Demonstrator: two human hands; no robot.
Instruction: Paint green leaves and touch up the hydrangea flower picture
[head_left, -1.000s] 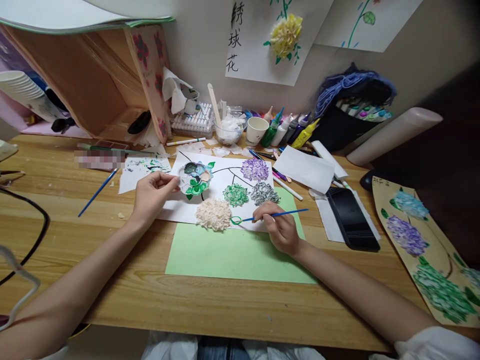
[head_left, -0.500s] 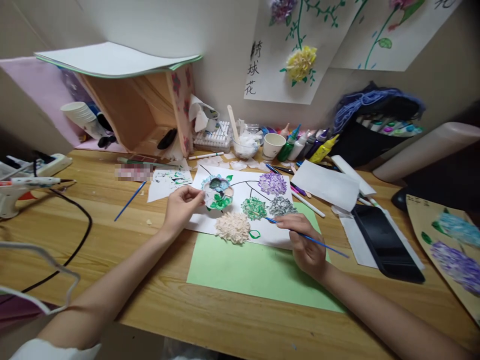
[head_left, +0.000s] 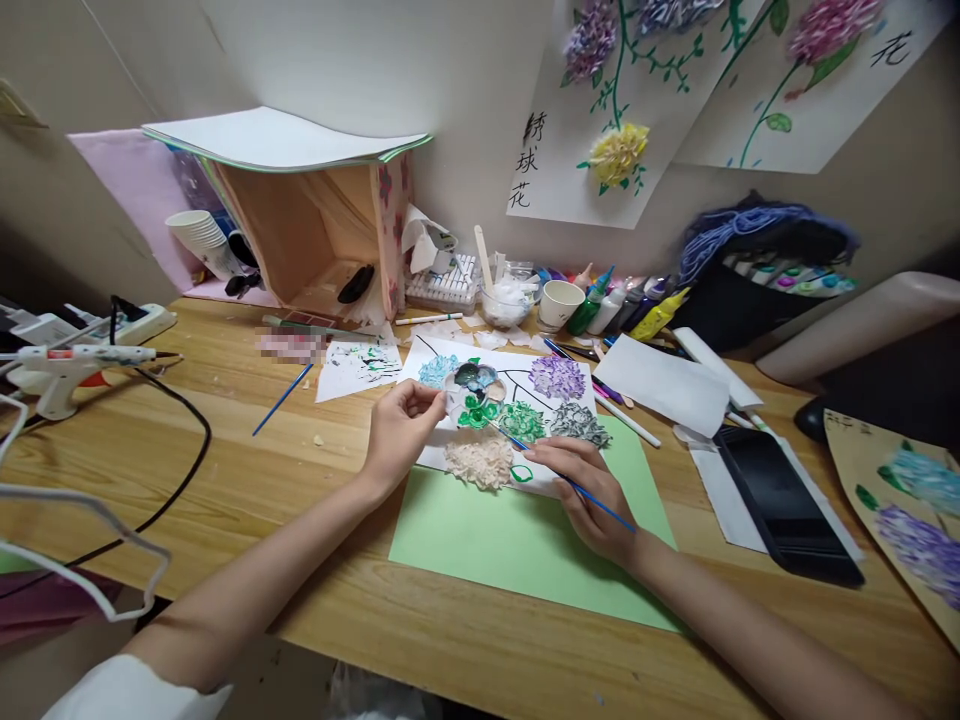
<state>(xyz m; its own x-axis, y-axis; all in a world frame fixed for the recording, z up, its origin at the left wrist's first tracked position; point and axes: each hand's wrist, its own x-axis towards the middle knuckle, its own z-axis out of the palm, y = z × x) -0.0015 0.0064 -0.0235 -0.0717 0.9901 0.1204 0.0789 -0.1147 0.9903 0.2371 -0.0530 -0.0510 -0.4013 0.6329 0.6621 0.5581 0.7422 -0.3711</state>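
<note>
My left hand (head_left: 403,425) pinches the edge of a small round paint palette (head_left: 456,400) with green, dark and pale paint in its wells. In my right hand (head_left: 585,490) is a thin blue paintbrush (head_left: 604,507), its tip at the palette's lower right edge by the green paint. Beneath both lies a white sheet (head_left: 431,455) with black stems and a green leaf outline (head_left: 522,473). Textured flower heads sit on it: beige (head_left: 480,463), green (head_left: 523,421), grey (head_left: 581,425), purple (head_left: 557,377) and light blue (head_left: 439,371), the last partly hidden by the palette.
Light green paper (head_left: 465,530) lies under the sheet. To the left are a hot glue gun (head_left: 67,370) with cables and another blue brush (head_left: 282,400). Behind stand a paper cup (head_left: 560,305) and paint bottles (head_left: 592,300). A black phone (head_left: 787,505) rests at right.
The brush in my right hand has moved left, from near the green flower to the palette. My left hand still holds the palette. The camera view has shifted slightly.
</note>
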